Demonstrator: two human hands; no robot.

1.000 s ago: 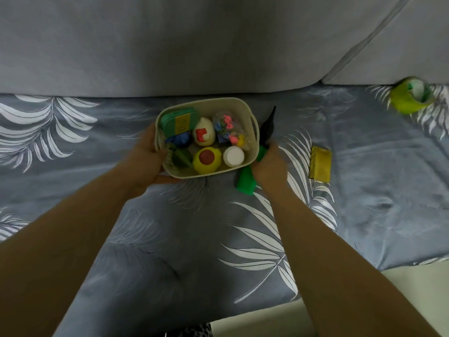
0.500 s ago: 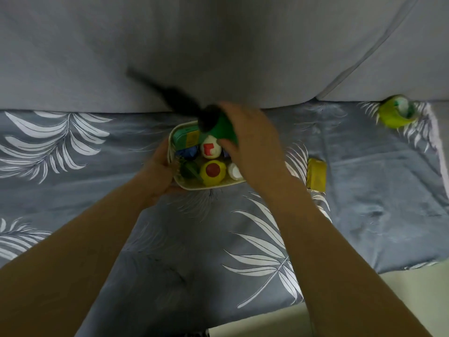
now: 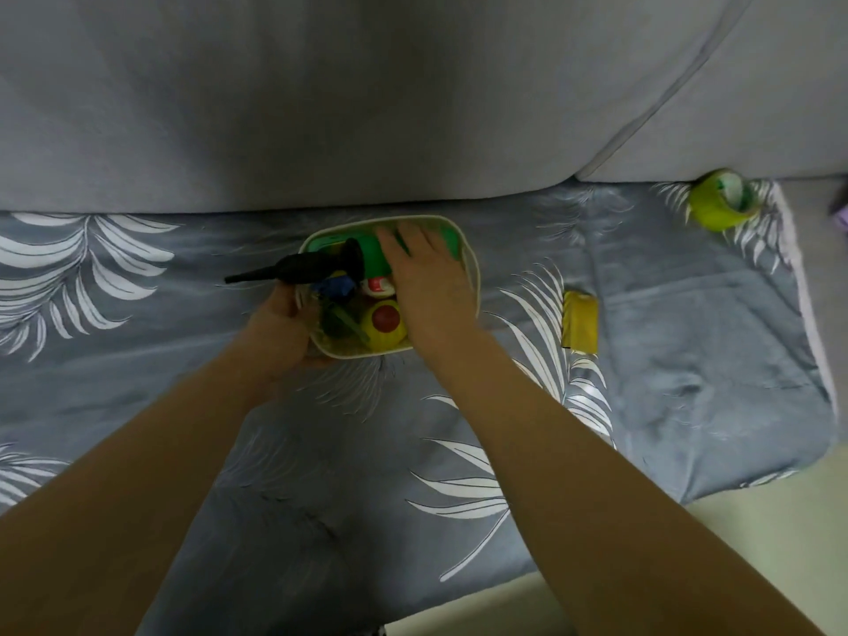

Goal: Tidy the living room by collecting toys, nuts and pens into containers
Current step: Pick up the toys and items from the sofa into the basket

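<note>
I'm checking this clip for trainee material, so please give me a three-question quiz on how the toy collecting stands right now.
1. True or false: the green toy with the black nozzle lies wholly inside the white basket.
2. Which hand holds the basket's edge? A) left hand B) right hand C) neither
3. Fill in: the yellow packet and the lime-green cup both lie on the leaf-print cover, on the basket's ______ side.

Key: 1. False; its black nozzle sticks out over the basket's left rim. 2. A; the right hand rests with fingers spread on the green toy. 3. right
</note>
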